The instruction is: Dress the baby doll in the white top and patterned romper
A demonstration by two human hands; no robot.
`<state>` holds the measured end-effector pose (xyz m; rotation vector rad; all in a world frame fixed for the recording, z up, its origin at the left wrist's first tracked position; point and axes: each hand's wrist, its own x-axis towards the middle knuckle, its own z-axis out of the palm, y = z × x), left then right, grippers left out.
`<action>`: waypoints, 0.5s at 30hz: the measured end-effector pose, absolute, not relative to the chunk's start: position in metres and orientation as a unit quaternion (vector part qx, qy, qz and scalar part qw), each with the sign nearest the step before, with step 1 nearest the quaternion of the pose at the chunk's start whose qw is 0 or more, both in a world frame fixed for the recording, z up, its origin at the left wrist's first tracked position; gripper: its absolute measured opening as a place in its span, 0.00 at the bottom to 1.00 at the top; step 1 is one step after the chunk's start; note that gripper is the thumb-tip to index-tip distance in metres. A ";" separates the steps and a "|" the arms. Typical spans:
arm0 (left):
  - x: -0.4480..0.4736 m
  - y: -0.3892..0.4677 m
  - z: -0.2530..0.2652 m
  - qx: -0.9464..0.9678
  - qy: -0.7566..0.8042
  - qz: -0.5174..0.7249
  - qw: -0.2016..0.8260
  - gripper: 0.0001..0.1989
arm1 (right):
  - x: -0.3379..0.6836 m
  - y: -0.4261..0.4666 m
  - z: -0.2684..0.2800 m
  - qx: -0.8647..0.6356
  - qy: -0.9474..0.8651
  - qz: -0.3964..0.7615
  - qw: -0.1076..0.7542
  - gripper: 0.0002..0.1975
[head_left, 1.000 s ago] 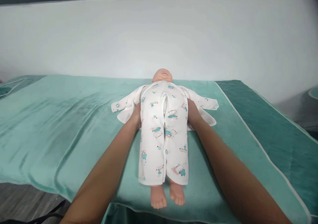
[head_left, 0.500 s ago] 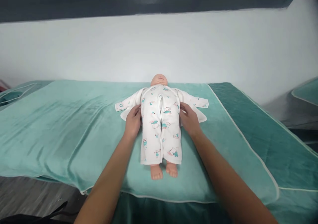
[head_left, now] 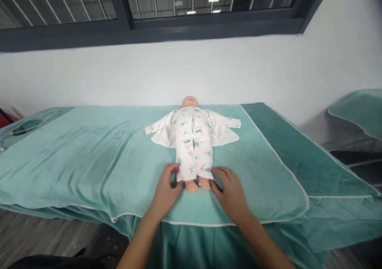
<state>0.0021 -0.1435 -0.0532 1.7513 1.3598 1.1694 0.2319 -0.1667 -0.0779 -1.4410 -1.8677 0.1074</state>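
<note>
A baby doll (head_left: 190,101) lies on its back, its head near the wall and its bare feet toward me. White printed baby trousers (head_left: 191,141) cover its front from the chest down to the ankles. Under them a white baby jacket (head_left: 163,133) spreads out, both sleeves stretched sideways. My left hand (head_left: 167,187) is at the outer side of the left trouser cuff, thumb and fingers apart. Opposite it, my right hand (head_left: 228,189) reaches the other cuff with its fingertips, the thumb spread away from them beside the doll's foot.
A light green cloth (head_left: 89,149) with pale piping lies over a darker green cover (head_left: 298,153). Behind stands a white wall (head_left: 119,74) under a dark window frame (head_left: 167,32) with bars. Another green-covered surface (head_left: 361,110) shows at the right.
Both hands have moved from beside the doll's hips down to the trouser cuffs. The view has tilted up, showing more of the window.
</note>
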 end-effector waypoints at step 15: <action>0.004 -0.166 -0.036 0.622 0.477 0.526 0.328 0.02 | 0.235 -0.192 -0.041 -0.516 -0.728 0.124 0.435 0.07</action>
